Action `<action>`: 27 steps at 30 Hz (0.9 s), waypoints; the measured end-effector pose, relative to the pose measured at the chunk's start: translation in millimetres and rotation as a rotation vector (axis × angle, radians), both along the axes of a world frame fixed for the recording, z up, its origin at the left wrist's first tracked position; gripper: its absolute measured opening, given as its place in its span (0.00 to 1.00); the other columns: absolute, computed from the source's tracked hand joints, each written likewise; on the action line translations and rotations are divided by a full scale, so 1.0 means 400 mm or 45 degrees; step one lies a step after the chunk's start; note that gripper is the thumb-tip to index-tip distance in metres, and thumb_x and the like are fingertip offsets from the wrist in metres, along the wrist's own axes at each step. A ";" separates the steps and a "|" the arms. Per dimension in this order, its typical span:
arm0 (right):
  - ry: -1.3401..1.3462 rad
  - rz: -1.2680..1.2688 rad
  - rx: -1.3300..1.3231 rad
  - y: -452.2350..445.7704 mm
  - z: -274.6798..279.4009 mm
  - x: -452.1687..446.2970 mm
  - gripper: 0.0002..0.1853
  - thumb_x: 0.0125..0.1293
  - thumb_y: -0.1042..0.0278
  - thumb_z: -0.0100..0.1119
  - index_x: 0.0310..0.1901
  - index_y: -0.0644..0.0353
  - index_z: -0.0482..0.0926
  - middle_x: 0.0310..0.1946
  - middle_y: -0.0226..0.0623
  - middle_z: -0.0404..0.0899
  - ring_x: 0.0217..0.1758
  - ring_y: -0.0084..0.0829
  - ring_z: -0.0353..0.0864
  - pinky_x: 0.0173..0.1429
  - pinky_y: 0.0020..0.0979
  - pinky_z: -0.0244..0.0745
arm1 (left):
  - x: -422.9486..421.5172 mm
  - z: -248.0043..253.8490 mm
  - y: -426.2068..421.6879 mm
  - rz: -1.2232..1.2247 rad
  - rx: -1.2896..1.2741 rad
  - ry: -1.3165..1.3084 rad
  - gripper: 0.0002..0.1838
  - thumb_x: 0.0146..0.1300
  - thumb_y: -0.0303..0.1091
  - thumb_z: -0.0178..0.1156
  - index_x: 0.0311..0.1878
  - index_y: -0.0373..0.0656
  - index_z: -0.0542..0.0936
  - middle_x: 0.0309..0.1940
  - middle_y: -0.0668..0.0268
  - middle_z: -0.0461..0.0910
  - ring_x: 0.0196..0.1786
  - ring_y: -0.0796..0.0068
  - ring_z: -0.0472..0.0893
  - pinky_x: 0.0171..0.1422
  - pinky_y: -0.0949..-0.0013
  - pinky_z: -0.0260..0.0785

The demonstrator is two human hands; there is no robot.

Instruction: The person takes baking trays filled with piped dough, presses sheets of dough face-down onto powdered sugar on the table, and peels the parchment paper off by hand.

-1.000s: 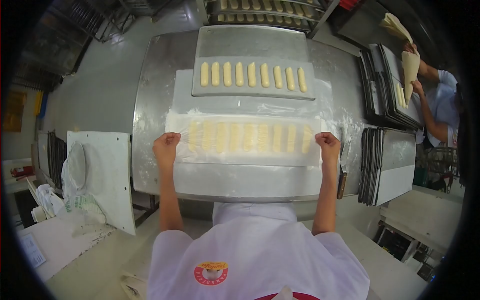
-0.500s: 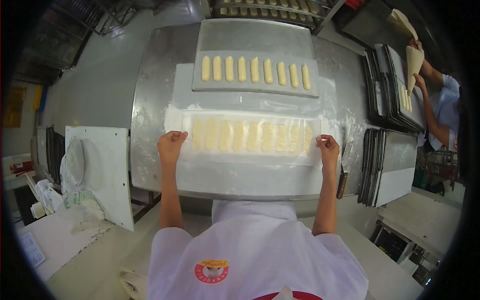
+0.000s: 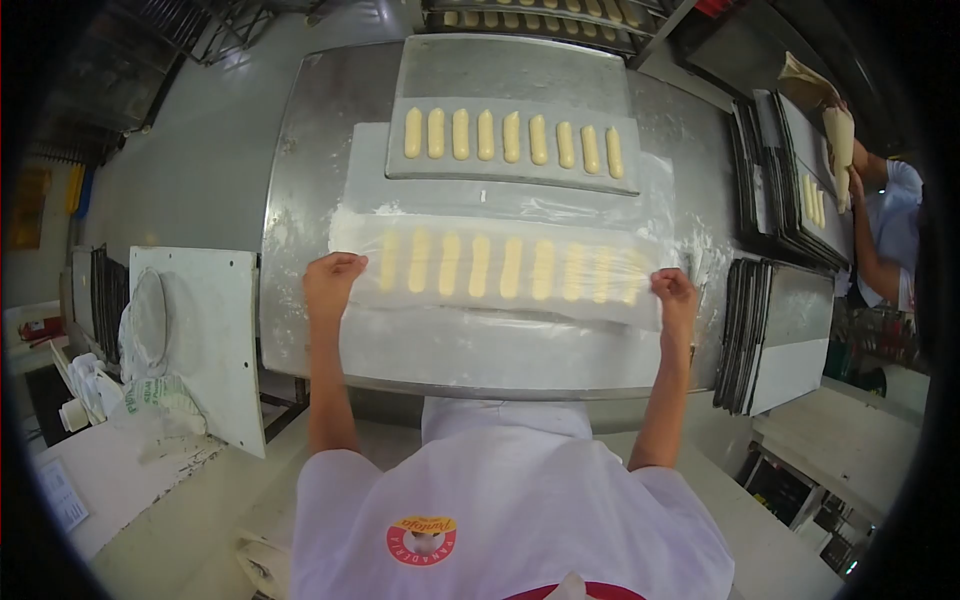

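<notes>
A thin translucent sheet [image 3: 460, 300] lies over a row of several pale dough strips [image 3: 512, 266] on the metal table. My left hand [image 3: 334, 277] pinches the sheet's left edge, and my right hand [image 3: 674, 290] pinches its right edge. The strips show through the sheet, which is wrinkled toward the right. Beyond it, a metal tray [image 3: 510, 68] holds several smooth batter fingers [image 3: 485, 135] on paper. White flour surrounds the sheet's ends.
A knife [image 3: 687, 362] lies right of my right hand. Stacked trays [image 3: 790, 300] stand at the right, where a co-worker [image 3: 890, 215] holds a piping bag [image 3: 840, 140]. A white board [image 3: 210, 350] stands left, a tray rack [image 3: 550, 20] behind.
My hands have moved farther apart, the right one shifting right and the left one slightly left. The sheet is now stretched wider between them, and the strips have spread rightward. The co-worker's piping bag has moved right.
</notes>
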State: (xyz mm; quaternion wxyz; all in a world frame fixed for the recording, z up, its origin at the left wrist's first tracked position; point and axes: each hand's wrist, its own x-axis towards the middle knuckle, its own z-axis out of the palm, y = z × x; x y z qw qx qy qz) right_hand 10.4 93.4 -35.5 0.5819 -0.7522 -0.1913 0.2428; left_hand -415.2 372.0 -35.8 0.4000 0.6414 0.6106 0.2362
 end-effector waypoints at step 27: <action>-0.077 -0.011 -0.193 0.000 -0.108 0.003 0.03 0.61 0.73 0.62 0.33 0.62 0.79 0.25 0.26 0.77 0.30 0.17 0.74 0.40 0.20 0.66 | 0.042 -0.022 0.000 -0.013 0.076 0.184 0.10 0.52 0.34 0.70 0.33 0.37 0.85 0.26 0.59 0.85 0.30 0.72 0.84 0.38 0.72 0.73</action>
